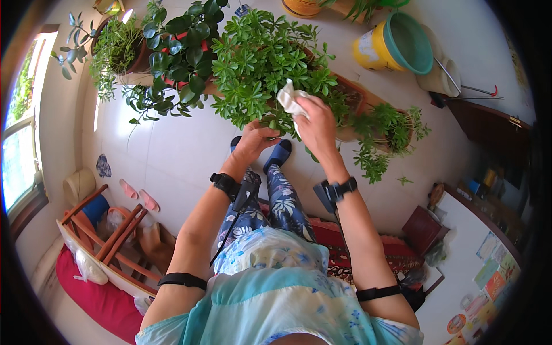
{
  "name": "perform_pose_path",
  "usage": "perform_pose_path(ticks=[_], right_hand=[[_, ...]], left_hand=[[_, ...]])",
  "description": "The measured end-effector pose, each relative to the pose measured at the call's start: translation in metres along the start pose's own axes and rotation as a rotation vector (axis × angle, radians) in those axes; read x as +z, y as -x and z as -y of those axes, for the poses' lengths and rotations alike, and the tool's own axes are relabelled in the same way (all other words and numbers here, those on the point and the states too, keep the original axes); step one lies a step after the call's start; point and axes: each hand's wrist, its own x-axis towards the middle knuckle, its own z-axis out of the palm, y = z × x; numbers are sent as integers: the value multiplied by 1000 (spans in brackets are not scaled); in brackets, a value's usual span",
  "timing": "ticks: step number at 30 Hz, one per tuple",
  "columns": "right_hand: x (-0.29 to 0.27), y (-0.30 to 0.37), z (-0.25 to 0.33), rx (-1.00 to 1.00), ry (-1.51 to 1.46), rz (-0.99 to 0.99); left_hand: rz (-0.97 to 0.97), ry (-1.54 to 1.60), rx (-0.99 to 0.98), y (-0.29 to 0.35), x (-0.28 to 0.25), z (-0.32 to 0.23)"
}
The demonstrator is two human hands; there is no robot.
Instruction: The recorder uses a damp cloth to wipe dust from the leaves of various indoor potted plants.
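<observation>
A bushy green potted plant [253,63] with many small leaves fills the upper middle in front of me. My right hand [316,123] is closed on a crumpled white cloth [292,99], held against the plant's right front side. At the lower front edge of the foliage, my left hand [256,141] has its fingers bent around a leaf [269,122], thumb and fingertips close together. Leaves partly cover those fingertips. Both wrists carry black straps with small devices.
Dark round-leaved plants [184,52] stand to the left, and a trailing plant [388,129] to the right. Beyond are a yellow bucket [371,49] and a teal bucket [409,43]. An upturned wooden stool [118,236] lies lower left near pink slippers [138,194]. A window [20,144] is far left.
</observation>
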Motion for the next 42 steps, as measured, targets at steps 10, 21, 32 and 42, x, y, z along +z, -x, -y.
perform_pose_path(ticks=[10, 21, 32, 42], right_hand=[[53, 17, -15, 27, 240, 443], [-45, 110, -20, 816, -858, 324], [-38, 79, 0, 674, -1022, 53], [-12, 56, 14, 660, -714, -45]], left_hand=[[-5, -196, 76, 1, -11, 4], [-41, -512, 83, 34, 52, -48], [-21, -685, 105, 11, 58, -60], [166, -1122, 52, -20, 48, -61]])
